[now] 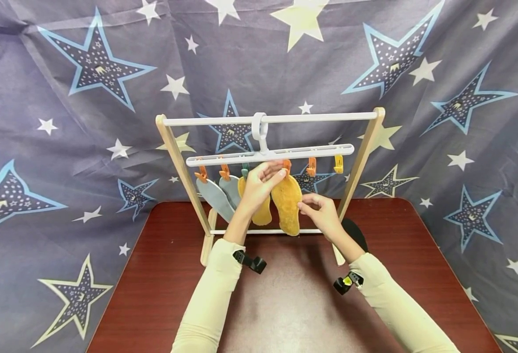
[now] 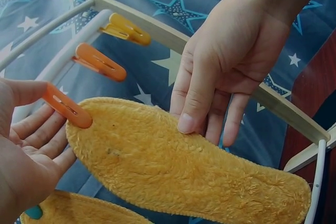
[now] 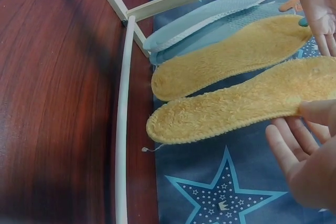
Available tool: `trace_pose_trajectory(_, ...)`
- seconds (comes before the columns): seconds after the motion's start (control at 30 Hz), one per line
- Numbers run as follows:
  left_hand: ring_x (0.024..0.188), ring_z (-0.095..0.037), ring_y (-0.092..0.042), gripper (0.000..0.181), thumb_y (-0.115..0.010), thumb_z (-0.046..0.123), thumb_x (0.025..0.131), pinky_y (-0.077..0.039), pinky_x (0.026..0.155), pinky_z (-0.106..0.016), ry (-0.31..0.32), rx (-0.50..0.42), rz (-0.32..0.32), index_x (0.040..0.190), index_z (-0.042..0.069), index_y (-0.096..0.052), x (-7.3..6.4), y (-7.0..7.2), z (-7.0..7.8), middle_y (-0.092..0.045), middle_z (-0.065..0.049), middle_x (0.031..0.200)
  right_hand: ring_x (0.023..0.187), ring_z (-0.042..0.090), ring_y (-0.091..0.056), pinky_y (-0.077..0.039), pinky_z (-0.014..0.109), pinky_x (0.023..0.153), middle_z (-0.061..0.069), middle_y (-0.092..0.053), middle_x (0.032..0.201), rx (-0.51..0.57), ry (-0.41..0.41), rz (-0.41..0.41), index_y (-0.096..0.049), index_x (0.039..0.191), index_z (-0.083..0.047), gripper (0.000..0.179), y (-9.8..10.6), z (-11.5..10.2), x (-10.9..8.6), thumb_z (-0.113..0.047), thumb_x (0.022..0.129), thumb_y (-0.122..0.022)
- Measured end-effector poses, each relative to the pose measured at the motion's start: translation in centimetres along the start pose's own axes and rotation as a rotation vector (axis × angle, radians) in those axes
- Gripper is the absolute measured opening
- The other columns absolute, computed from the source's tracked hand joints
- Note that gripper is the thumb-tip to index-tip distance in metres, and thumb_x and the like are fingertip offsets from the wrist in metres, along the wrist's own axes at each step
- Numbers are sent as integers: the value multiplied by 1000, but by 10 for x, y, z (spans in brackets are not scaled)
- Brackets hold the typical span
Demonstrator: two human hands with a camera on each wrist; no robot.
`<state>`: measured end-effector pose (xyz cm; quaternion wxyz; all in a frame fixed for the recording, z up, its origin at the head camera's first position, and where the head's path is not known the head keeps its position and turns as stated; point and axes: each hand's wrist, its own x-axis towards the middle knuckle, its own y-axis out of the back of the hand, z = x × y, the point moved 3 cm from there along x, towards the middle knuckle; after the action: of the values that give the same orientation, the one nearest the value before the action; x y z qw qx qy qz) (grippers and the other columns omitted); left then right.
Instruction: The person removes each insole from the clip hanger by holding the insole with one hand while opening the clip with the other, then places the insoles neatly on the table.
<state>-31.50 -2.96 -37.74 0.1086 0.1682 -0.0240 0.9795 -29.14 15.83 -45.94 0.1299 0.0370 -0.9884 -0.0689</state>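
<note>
A fuzzy yellow insole (image 1: 287, 206) hangs from an orange clip (image 2: 68, 107) on a white hanger (image 1: 232, 158). My left hand (image 1: 259, 185) pinches that clip, its thumb on the clip's upper end and its other fingers behind the insole's top. With thumb and fingers, my right hand (image 1: 322, 215) pinches the insole's edge about halfway down. A second yellow insole (image 3: 226, 59) hangs beside it from a green clip (image 1: 245, 170), partly hidden by my left hand. Farther left, two grey-blue insoles (image 1: 214, 198) hang from orange clips (image 1: 201, 174).
The hanger hooks over the top bar (image 1: 320, 117) of a wooden-sided rack (image 1: 360, 162). To the right hang an orange clip (image 1: 311, 166) and a yellow clip (image 1: 338, 164), both without insoles. A dark rounded object (image 1: 355, 234) is behind my right forearm on the reddish table (image 1: 395, 274).
</note>
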Motion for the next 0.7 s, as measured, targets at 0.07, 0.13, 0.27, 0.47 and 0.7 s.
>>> trace_pose_trajectory(0.07,122,-30,-62,37,-62,5,100,-48,111,-34,-7,3,0,134,-10,-58,0,0,0,-62,-29,134,84,14,-73,-64,31,79,38,-68,105,29,-13,-4,-68,110,17,23,-1,0,0,1,94,-69)
trace_pose_trajectory(0.13,118,-25,-64,37,-63,5,100,-49,108,-30,-10,10,4,133,-10,-59,0,0,-1,-63,-29,133,84,15,-73,-64,29,78,40,-67,105,50,-21,-5,-67,110,17,23,-1,1,0,1,94,-69)
trace_pose_trajectory(0.27,108,-12,-65,36,-63,5,100,-52,99,-23,-5,7,18,132,-9,-60,0,0,-2,-64,-29,131,81,14,-73,-64,34,78,39,-68,103,66,-24,-6,-67,110,18,22,-2,3,0,2,94,-69)
trace_pose_trajectory(0.47,100,-5,-65,34,-63,3,98,-55,91,-19,-6,-15,43,130,-10,-61,-1,-1,-3,-64,-30,129,78,11,-73,-64,43,79,31,-72,97,75,-33,-3,-67,108,18,21,-3,4,-1,3,93,-68)
trace_pose_trajectory(0.7,93,-1,-66,31,-62,-2,98,-55,87,-17,-1,-49,89,127,-12,-61,-2,-4,-5,-64,-34,124,77,11,-73,-64,30,73,28,-73,95,81,-46,2,-66,108,18,21,-5,2,-3,3,93,-68)
